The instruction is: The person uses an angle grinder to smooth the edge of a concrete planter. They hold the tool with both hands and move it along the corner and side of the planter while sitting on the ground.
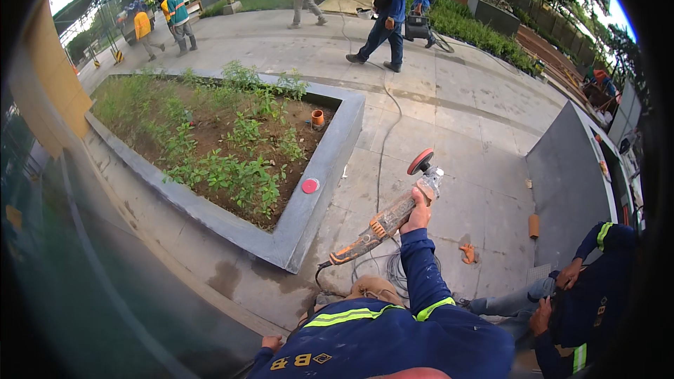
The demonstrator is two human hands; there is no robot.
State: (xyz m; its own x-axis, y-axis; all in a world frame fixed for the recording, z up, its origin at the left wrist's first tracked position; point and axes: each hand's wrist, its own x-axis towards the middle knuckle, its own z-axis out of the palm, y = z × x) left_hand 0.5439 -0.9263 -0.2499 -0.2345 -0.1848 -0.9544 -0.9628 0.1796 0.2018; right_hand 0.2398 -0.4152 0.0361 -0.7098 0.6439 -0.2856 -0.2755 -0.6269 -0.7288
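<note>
My right hand (418, 212) is wrapped round the body of a dusty orange and dark angle grinder (375, 231), near its head. At the raised front end is a round red and black disc (420, 161), apart from any surface. The cord leaves the rear end, close to my knee. My left hand (272, 342) shows only in small part beside my body at the lower left, and its fingers are mostly hidden. A grey concrete planter (300, 221) with a soil bed stands ahead of me to the left, and a pinkish-red round piece (310, 186) lies on its rim.
A coworker in navy (590, 302) sits close at my right. Grey cable (400, 270) coils on the paving near an orange rag (468, 253). A grey panel (576, 168) and an orange cylinder (533, 226) stand right. Several people walk in the background.
</note>
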